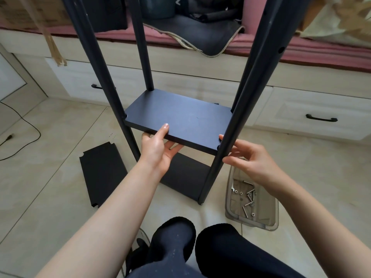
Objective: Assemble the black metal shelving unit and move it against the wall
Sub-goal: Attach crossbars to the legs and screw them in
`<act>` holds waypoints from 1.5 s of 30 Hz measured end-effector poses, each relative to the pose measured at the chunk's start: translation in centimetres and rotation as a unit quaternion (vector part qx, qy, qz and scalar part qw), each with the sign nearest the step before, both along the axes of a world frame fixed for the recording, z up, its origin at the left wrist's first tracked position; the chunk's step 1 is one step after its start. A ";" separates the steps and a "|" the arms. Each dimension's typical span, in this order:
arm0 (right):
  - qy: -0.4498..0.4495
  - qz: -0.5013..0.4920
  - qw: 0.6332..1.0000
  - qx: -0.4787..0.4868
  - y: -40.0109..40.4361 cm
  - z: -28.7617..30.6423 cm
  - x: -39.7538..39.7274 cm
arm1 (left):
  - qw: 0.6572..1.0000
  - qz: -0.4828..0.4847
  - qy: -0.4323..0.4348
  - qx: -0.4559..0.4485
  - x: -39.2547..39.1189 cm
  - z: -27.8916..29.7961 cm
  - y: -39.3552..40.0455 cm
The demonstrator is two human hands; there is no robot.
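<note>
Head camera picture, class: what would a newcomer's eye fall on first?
First, the flat black rectangular shelf board at centre, set between four black metal posts, with the left hand gripping its front edge. Next, the right hand touching the front right post. Then the clear plastic tray of silver bolts on the floor, lower right.

Pale tiled floor (60, 127); white drawer bench (301, 109) with black handles, topped by perhaps a pink cushion (321, 55).

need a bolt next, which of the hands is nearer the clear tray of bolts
Right. The right hand is at the front right pole, just above the clear tray on the floor. The left hand grips the shelf board's front edge, farther left.
</note>
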State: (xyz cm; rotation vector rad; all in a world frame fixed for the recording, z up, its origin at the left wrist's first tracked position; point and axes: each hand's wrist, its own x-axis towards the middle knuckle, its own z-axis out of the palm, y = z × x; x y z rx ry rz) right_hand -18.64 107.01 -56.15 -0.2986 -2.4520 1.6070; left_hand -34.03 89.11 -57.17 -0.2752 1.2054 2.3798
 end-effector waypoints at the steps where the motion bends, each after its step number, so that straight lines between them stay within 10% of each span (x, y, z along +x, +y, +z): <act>1: -0.002 0.000 1.000 0.002 0.1 0.1 0.0 | 1.000 -0.001 0.001 0.001 0.0 0.0 -0.1; 9: -0.009 -0.007 1.000 0.003 0.6 0.5 0.1 | 0.999 -0.019 0.025 -0.009 0.7 0.4 -0.3; 13: -0.012 -0.008 1.000 -0.017 0.6 0.6 0.2 | 0.977 0.068 0.035 -0.199 1.2 0.7 -0.4; 17: -0.017 -0.007 0.999 -0.050 0.9 0.6 0.2 | 0.828 0.166 0.356 -0.401 2.9 0.4 -1.0; 20: -0.023 0.001 0.998 -0.054 1.1 0.7 0.0 | 0.680 0.036 0.569 -0.460 3.5 0.1 -0.4; 24: -0.018 0.025 0.996 -0.087 1.1 0.9 -0.1 | 0.532 -0.177 0.655 -0.506 4.1 -0.2 1.1; 27: -0.014 0.038 0.995 -0.093 1.3 0.9 -0.1 | 0.448 -0.165 0.698 -0.533 4.1 -0.7 1.6; 34: 0.003 0.040 0.996 -0.079 1.1 0.6 0.0 | 0.438 -0.049 0.746 -0.500 3.6 -1.9 1.3; 45: -0.036 -0.016 0.996 -0.076 1.9 0.6 -0.2 | 0.435 -0.160 0.669 -0.580 5.5 -0.5 1.7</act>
